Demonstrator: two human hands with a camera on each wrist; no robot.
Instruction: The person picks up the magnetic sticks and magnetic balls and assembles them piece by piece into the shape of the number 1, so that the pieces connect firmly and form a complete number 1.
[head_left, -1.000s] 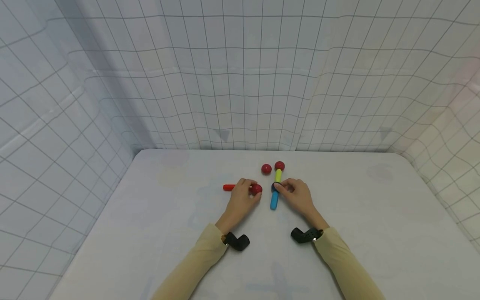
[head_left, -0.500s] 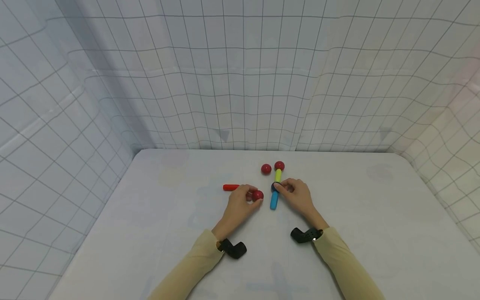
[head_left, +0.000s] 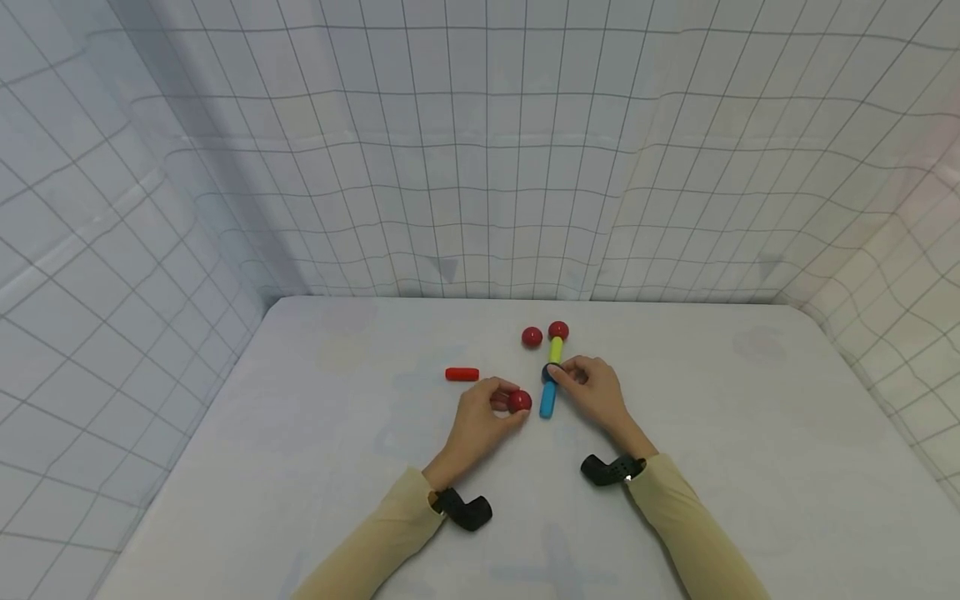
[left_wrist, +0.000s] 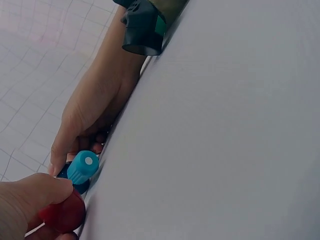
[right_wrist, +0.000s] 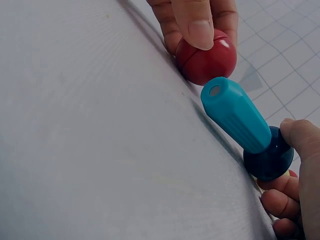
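Note:
My left hand [head_left: 478, 425] pinches a glossy red ball [head_left: 520, 401] between thumb and fingers, just left of a light blue rod [head_left: 547, 402]. Thumb and fingers of my right hand [head_left: 598, 395] hold a dark blue ball [right_wrist: 268, 155]. From that ball the light blue rod points toward me, its ridged side and pale round end spot showing in the right wrist view. On the far side a yellow rod [head_left: 556, 350] runs to a second red ball [head_left: 558, 331], all in one line. In the right wrist view the held red ball appears close to the rod's free end.
A third red ball [head_left: 532, 337] lies alone left of the line's far end. Left of my hands a red rod [head_left: 462, 374] lies crosswise on the white tabletop [head_left: 337, 467]. Grid-patterned white curtains [head_left: 480, 167] hang behind and at both sides.
My left hand has drawn the red ball toward me and slightly right, away from the red rod, which now shows in full. My right hand has stayed in place.

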